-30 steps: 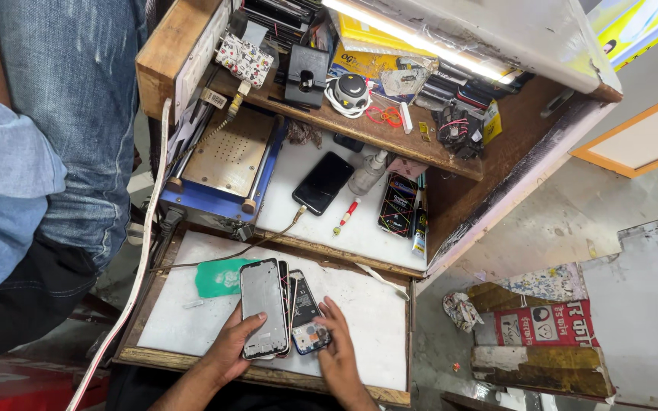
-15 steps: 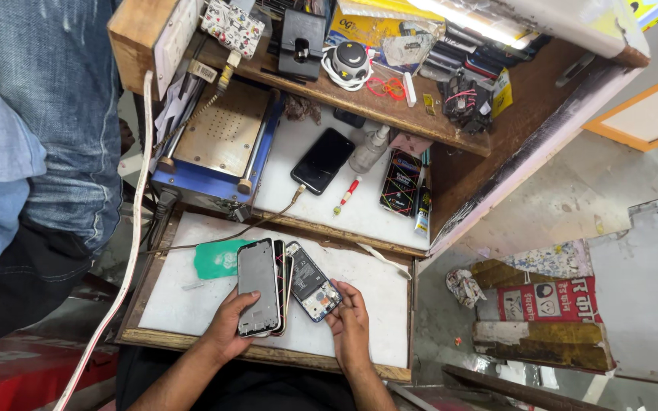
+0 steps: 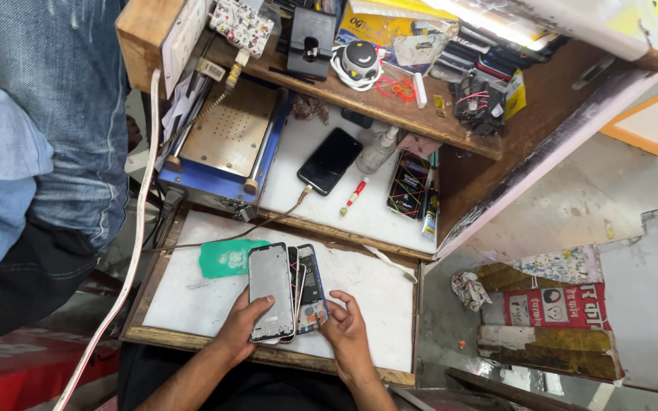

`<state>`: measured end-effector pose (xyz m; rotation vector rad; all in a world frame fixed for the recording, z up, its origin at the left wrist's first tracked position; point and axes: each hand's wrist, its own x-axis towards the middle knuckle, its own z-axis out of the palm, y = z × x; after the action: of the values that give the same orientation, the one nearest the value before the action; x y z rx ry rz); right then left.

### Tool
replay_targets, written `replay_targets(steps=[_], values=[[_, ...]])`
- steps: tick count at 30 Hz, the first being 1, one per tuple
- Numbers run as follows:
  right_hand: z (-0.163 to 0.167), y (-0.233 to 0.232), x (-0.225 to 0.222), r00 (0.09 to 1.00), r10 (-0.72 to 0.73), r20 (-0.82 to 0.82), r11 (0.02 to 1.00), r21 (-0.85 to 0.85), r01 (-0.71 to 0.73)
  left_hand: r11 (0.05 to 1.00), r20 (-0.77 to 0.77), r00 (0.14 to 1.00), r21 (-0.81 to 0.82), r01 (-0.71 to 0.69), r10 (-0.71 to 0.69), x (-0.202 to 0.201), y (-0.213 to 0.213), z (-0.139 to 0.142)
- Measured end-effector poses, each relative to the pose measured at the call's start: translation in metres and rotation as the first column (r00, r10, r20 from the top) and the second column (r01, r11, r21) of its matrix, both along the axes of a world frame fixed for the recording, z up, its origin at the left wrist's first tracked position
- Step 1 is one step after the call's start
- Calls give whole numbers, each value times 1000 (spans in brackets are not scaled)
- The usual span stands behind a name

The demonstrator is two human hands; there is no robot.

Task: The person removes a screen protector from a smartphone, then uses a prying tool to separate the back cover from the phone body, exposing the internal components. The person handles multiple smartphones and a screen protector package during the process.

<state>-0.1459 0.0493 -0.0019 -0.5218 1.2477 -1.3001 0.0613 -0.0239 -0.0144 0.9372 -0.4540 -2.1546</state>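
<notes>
left hand (image 3: 247, 326): wrapped around a grey rectangular phone frame panel (image 3: 270, 291); 
right hand (image 3: 348, 329): fingers loose, touching the opened blue phone body (image 3: 311, 289); 
underneath: white worktop tray (image 3: 192, 301)

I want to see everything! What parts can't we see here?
- Head view: the opened phone is partly hidden behind the screen panel in the left hand.
- Right hand: its palm faces away.
- Shelf clutter: too small to tell apart.
- Standing person: cut off by the left edge.
</notes>
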Motion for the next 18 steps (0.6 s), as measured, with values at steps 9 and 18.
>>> replay_targets(steps=[9, 18], values=[[-16, 13, 17, 976, 134, -169, 990, -28, -141, 989, 177, 981, -139, -54, 78, -17, 7, -1], [2, 26, 16, 972, 35, 231, 996, -88, -15, 890, 458, 883, -439, 126, 101, -32, 12, 17]])
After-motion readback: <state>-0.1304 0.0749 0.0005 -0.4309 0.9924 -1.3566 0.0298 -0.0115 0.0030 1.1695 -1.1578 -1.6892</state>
